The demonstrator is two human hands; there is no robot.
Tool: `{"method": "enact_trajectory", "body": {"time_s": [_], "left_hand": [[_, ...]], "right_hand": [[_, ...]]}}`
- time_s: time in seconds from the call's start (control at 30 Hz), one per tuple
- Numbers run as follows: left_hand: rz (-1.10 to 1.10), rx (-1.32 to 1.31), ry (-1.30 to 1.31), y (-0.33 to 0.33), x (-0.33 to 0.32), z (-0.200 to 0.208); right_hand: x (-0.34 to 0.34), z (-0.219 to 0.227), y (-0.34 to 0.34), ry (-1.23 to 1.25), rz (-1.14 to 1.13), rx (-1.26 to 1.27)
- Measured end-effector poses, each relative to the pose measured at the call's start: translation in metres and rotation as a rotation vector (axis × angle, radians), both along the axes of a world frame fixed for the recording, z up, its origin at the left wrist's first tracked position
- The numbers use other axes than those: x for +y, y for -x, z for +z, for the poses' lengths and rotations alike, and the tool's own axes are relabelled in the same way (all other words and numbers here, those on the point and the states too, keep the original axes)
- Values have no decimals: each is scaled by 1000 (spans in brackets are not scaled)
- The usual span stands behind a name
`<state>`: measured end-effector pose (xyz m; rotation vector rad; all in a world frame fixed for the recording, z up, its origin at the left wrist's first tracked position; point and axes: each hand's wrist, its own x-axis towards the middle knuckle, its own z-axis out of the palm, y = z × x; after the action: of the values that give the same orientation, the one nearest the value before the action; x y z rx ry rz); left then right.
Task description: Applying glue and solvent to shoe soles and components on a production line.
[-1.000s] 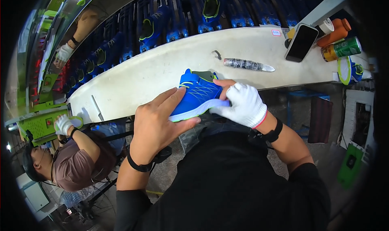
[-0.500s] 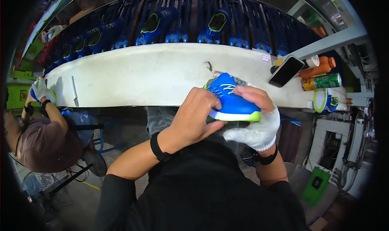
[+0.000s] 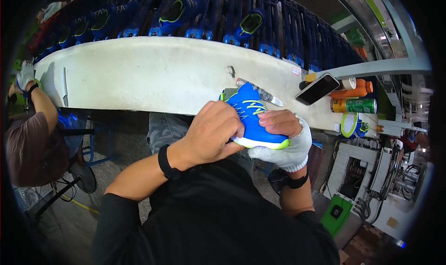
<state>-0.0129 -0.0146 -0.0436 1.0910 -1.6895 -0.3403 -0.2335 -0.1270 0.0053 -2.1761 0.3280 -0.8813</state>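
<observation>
A blue shoe [image 3: 253,116] with light green laces and a green-edged sole sits between both my hands, just in front of the white workbench [image 3: 139,74]. My bare left hand [image 3: 209,135] wraps its left side, a black band on the wrist. My right hand [image 3: 283,139], in a white knit glove with bare fingertips, cups the shoe from below and the right.
On the bench lie a grey tube [image 3: 260,92], a black phone [image 3: 317,89], an orange bottle [image 3: 355,89], a green can [image 3: 357,106] and a tape roll [image 3: 350,124]. Several blue shoes [image 3: 181,12] hang on racks behind. A seated person [image 3: 32,135] in gloves works at the left.
The view has swung left to right along the bench. The shoe has turned in my hands; its sole edge now faces me, and my left hand grips further over it.
</observation>
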Motion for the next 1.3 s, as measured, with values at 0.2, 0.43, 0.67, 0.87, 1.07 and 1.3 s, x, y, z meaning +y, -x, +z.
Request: {"method": "enact_trajectory", "body": {"time_s": [0.2, 0.43, 0.67, 0.87, 1.07, 1.3], "left_hand": [[57, -74, -170, -31, 15, -25], [-9, -215, 62, -102, 12, 21], [60, -250, -351, -107, -21, 78], [55, -153, -429, -104, -35, 85], [125, -232, -501, -117, -37, 82], [108, -440, -419, -79, -65, 104]], "right_hand": [[-4, -9, 0, -50, 19, -159], [-12, -59, -40, -956, -467, -418], [-18, -18, -101, -545, 205, -192], [-25, -39, -135, -599, 61, -458], [-26, -48, -150, -786, 94, -687], [-29, -18, -115, -716, 67, -337]]}}
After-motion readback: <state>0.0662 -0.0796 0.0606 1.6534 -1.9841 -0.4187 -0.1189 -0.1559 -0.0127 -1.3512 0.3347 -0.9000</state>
